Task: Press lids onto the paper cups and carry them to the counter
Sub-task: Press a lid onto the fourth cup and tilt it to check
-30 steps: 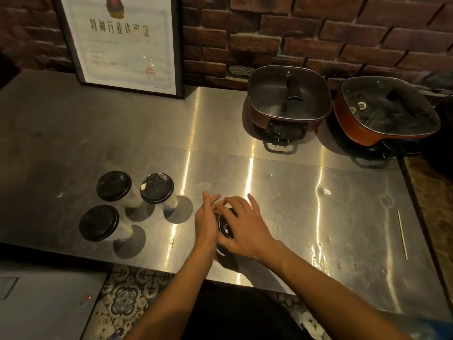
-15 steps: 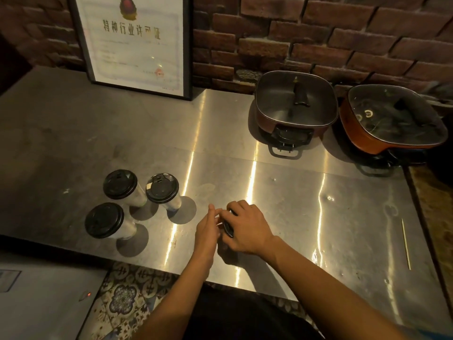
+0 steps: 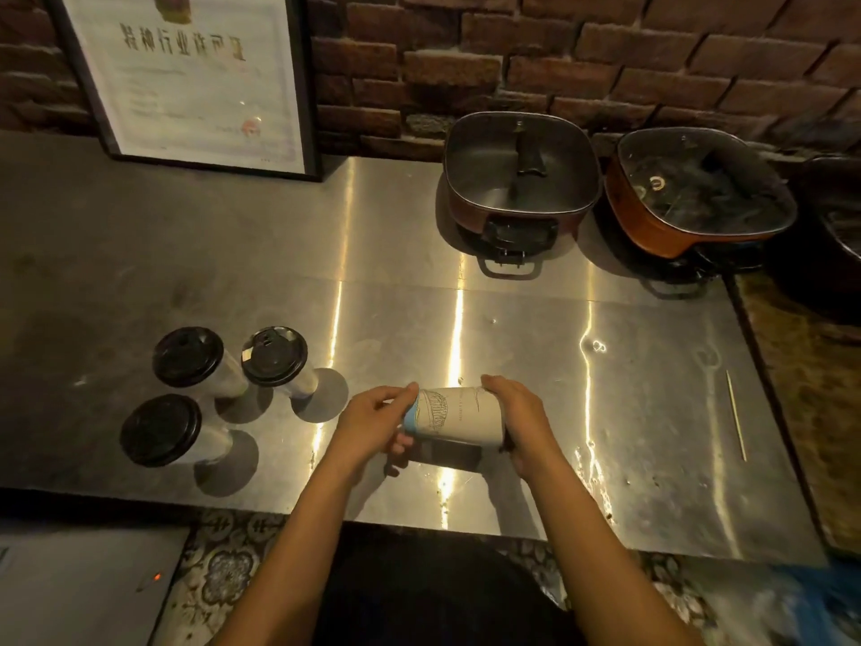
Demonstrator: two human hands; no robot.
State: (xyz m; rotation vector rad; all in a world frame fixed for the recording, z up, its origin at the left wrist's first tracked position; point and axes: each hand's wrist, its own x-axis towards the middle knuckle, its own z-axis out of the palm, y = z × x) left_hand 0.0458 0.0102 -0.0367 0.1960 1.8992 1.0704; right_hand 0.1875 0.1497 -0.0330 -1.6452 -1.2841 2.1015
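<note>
Red brick wall (image 3: 605, 62) backs a steel counter (image 3: 512, 319) streaked with glare, with a framed certificate (image 3: 195, 76) leaning against the bricks at the far left. Two square pots sit at the back right, the nearer one (image 3: 517, 179) with a dark handle across its lid and the other (image 3: 699, 188) tilted under a glass lid. Near the right edge lies a thin stick (image 3: 736, 414). On the left stand three lidded cups (image 3: 187, 356), upright and close together, each topped with a black lid. Toward the front edge, the paper cup (image 3: 454, 414) is held on its side just above the counter, white with a line drawing and a blue band at its left end. The left hand (image 3: 368, 424) grips that narrower end, fingers curled round it. The right hand (image 3: 522, 419) clasps the wider end, fingers wrapped over the top; a dark rim shows at its palm, though most of that end is hidden.
</note>
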